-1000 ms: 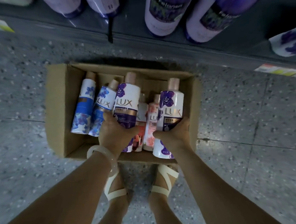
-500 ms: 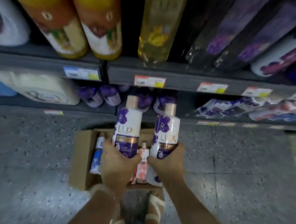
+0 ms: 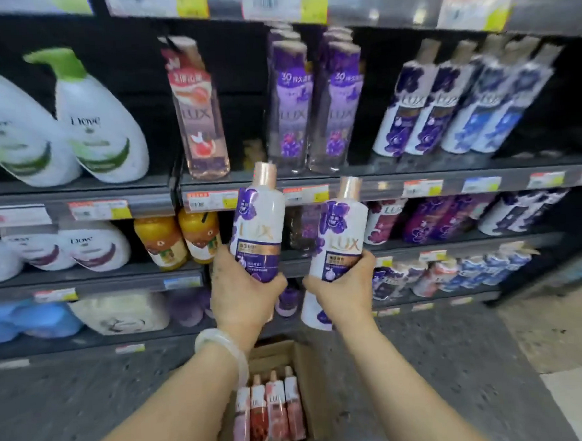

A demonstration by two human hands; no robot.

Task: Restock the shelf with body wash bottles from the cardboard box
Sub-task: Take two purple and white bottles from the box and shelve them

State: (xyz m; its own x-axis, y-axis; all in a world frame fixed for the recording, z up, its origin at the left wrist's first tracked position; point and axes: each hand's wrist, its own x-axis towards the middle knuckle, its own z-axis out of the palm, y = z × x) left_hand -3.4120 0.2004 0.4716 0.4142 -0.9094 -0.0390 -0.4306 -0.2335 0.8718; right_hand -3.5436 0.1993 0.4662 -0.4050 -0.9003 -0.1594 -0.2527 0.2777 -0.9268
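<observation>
My left hand grips a white and purple Lux body wash bottle with a rose-gold cap, held upright in front of the shelf edge. My right hand grips a second, matching purple Lux bottle just to the right and slightly lower. Both bottles are level with the middle shelves. Below my forearms the open cardboard box stands on the floor with several pink Lux bottles lying in it. My left arm hides the box's left side.
Matching purple and blue Lux bottles stand on the upper shelf at right. Tall purple Lux bottles and a pink one stand at centre, Dove pump bottles at left. Lower shelves hold more bottles. Speckled grey floor lies below.
Both hands lifted the two purple Lux bottles out of the box and up to shelf height. My view rose from the box to the shelves.
</observation>
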